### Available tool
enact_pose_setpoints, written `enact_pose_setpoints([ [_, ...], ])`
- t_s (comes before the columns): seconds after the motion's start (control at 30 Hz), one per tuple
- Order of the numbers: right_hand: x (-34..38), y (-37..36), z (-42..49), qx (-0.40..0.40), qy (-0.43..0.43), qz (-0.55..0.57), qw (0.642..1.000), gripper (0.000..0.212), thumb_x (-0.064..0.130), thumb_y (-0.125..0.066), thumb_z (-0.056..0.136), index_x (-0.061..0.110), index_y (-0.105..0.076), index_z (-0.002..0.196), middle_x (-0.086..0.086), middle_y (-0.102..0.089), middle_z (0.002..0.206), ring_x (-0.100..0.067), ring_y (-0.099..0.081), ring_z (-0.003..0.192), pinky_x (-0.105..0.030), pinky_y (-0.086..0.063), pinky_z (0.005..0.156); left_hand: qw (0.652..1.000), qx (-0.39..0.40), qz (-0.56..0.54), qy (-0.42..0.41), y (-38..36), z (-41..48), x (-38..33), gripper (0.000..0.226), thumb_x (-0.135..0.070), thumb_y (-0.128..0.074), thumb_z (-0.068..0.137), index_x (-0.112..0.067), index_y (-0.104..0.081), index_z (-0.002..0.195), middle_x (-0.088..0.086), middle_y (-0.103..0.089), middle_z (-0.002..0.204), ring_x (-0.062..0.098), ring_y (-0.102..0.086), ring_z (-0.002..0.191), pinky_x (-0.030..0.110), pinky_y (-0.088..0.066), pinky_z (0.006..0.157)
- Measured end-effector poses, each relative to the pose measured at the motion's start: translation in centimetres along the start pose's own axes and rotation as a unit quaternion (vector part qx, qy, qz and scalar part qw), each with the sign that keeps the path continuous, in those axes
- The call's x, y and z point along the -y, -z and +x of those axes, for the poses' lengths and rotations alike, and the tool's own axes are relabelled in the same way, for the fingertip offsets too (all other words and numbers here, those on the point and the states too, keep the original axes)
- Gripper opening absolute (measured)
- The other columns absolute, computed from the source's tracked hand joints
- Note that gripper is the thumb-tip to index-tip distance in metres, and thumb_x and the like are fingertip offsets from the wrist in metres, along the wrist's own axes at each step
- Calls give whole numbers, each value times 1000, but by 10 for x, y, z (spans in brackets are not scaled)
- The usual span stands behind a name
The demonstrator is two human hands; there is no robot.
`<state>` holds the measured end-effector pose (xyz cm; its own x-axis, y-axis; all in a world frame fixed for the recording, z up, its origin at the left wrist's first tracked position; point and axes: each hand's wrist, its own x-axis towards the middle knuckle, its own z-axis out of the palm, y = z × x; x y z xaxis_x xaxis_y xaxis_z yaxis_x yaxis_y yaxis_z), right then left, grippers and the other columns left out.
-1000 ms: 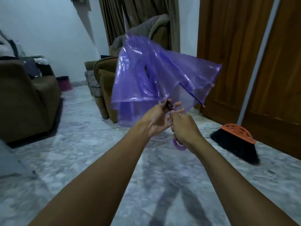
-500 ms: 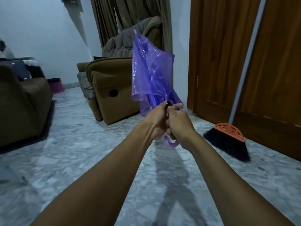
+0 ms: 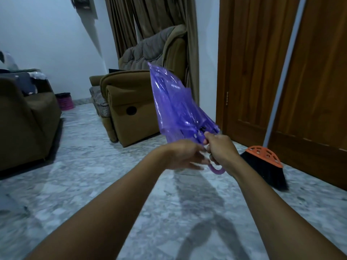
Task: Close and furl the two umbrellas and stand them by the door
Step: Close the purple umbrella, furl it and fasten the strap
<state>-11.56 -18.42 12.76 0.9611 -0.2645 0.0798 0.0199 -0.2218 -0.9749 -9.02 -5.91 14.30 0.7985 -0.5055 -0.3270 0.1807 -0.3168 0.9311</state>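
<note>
Brown armchair (image 3: 129,107), broom (image 3: 264,164) (orange head), curtain (image 3: 150,19), pink bin (image 3: 64,101)

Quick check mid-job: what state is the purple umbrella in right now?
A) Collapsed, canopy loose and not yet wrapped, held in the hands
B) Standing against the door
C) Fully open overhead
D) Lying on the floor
A: the purple umbrella is folded down with its plastic canopy hanging loose, gripped near the handle by the right hand, with the left hand beside it.
</note>
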Motion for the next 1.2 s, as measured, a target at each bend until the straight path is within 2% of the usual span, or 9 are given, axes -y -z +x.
enact_pose_setpoints([
  [0.13, -12, 12, -1, 1, -41, -31, 999, 38, 35, -49, 98, 13, -56, 68, -2, -45, 53, -17, -38, 44, -26, -31, 52, 947, -98, 306, -18, 40, -22, 1, 16, -17, -57, 95, -8, -67, 105, 13, -71, 95, 24, -69, 72, 32, -59, 67],
  [0.27, -17, 21, -3, 19, -5, -110, 994, 38, 34, -52, 95, 11, -56, 66, -9, -43, 56, -21, -34, 48, -32, -29, 54, 701, -383, 582, -151, 86, -15, 23, 78, -25, -72, 81, -25, -32, 148, 15, -35, 147, 33, -40, 131, 42, -43, 99],
  [0.43, -14, 29, -3, 54, 59, -226, 971, 39, 50, -53, 83, 20, -55, 60, -6, -37, 54, -21, -35, 55, -30, -35, 52, 644, -396, 620, -211, 101, -1, 59, 120, -48, -83, 64, -24, -10, 156, 16, -4, 163, 38, -2, 150, 58, -6, 117],
  [0.63, -7, 34, -7, 51, 111, -335, 934, 63, 61, -57, 85, 1, -67, 67, -15, -52, 52, -16, -41, 44, -26, -37, 44, 578, -430, 640, -268, 101, 2, 70, 57, -8, -75, 61, -12, -62, 116, 10, -64, 106, 36, -60, 106, 60, -28, 110],
  [0.77, -6, 33, -3, -39, 187, -428, 883, 60, 73, -52, 83, 18, -75, 76, 3, -66, 60, -13, -61, 59, -32, -48, 65, 594, -397, 639, -286, 102, 1, 70, 40, -2, -65, 69, -11, -64, 108, 9, -64, 89, 35, -60, 83, 47, -45, 91],
  [0.9, -6, 24, -3, -256, 312, -434, 805, 35, 55, -65, 85, 30, -70, 108, -1, -63, 111, -24, -55, 109, -49, -33, 106, 647, -393, 600, -258, 94, -2, 60, 32, -3, -58, 75, -10, -59, 106, 12, -62, 95, 38, -56, 88, 40, -39, 73],
  [1.0, -10, 8, -17, -337, 389, -380, 769, 21, 35, -66, 87, 22, -67, 104, -5, -60, 106, -25, -55, 103, -43, -38, 98, 725, -393, 512, -241, 90, -1, 45, 26, -3, -56, 75, -10, -53, 100, 14, -62, 99, 39, -56, 93, 39, -38, 70],
  [1.1, -18, -10, -32, -198, 337, -323, 862, 10, 34, -61, 89, 24, -60, 85, 5, -57, 81, -20, -56, 78, -30, -36, 66, 796, -380, 404, -243, 86, -2, 35, 30, 0, -54, 74, -14, -52, 101, 13, -65, 97, 36, -60, 90, 44, -50, 77],
  [1.2, -30, -25, -35, 85, 14, -248, 965, 34, 52, -55, 93, 18, -61, 88, 3, -64, 87, -18, -62, 69, -36, -50, 67, 833, -373, 332, -238, 82, -6, 26, 38, 3, -52, 75, -12, -56, 110, 10, -64, 97, 30, -61, 89, 37, -50, 76],
])
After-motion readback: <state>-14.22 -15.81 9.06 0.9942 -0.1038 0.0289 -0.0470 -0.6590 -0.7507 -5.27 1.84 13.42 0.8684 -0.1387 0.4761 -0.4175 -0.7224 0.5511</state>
